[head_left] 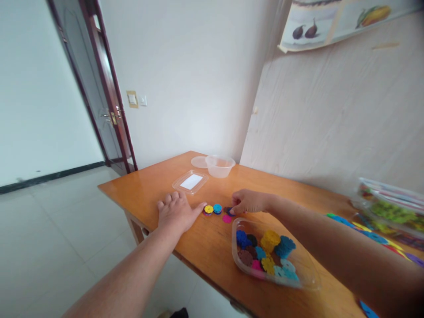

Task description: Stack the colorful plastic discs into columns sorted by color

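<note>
My left hand (175, 212) lies flat on the table, fingers apart, its thumb reaching the edge of a small stack topped by a yellow notched plastic disc (208, 209). Beside that stack sits another with a blue disc (217, 208) on top. My right hand (247, 202) is closed in a pinch at a dark blue notched disc (229, 211), which the fingertips partly cover. Just below it, a pink disc (227, 218) lies flat. A clear plastic tub (236, 260) near my right forearm holds several discs in blue, brown, yellow, pink and pale blue.
Behind my hands are a clear rectangular lid (177, 182) with a white label, a translucent bowl (220, 168) and a round lid (198, 162). Bagged colourful pieces (391, 210) stand at the right. The wooden table (139, 187) meets the wall at the back.
</note>
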{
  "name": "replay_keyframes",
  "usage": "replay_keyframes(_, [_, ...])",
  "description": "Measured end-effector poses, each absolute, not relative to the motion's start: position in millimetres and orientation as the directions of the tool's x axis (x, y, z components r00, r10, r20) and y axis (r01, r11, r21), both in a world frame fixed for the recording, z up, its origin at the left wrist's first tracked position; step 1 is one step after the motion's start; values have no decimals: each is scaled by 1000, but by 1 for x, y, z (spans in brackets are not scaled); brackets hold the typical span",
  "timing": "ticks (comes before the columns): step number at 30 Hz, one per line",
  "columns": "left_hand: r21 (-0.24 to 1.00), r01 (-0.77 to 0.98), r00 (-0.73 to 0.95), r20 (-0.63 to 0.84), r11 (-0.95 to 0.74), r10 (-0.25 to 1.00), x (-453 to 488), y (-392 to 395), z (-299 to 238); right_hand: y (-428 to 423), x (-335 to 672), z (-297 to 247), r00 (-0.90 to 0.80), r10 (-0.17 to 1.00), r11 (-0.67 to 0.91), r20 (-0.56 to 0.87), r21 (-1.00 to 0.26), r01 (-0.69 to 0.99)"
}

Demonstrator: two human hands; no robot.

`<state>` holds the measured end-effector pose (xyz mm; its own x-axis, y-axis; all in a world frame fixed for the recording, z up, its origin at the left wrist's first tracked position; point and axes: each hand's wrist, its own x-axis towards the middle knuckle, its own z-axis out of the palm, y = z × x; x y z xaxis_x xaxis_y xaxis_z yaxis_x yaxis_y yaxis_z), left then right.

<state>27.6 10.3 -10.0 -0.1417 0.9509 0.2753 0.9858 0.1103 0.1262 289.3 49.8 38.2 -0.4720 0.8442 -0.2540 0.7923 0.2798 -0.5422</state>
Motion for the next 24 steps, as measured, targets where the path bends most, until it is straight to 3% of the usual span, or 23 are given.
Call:
replay_keyframes(3, [126, 985, -150, 253, 121, 956, 28, 10, -9, 49, 295, 38, -492, 816, 186, -305, -667, 722])
replay_keyframes(7, [130, 985, -147, 267, 116, 952, 29, 10, -9, 49, 302, 39, -467, 820, 131, -331, -685, 717])
replay_keyframes(12, [139, 984, -143, 283, 107, 948, 28, 10, -9, 34, 314, 63, -466, 849, 133, -250, -751, 647])
replay_keyframes(16, [134, 985, -146, 286, 111, 947, 28, 11, -9, 16, 326, 91, -552, 779, 90, -296, -820, 566])
replay_keyframes(20, [127, 986, -143, 279, 111, 950, 28, 11, -9, 20, 324, 85, -533, 800, 171, -276, -746, 643])
replay_keyframes(24, [127, 985, -145, 278, 113, 949, 28, 10, -8, 39, 303, 56, -500, 830, 302, -249, -553, 777])
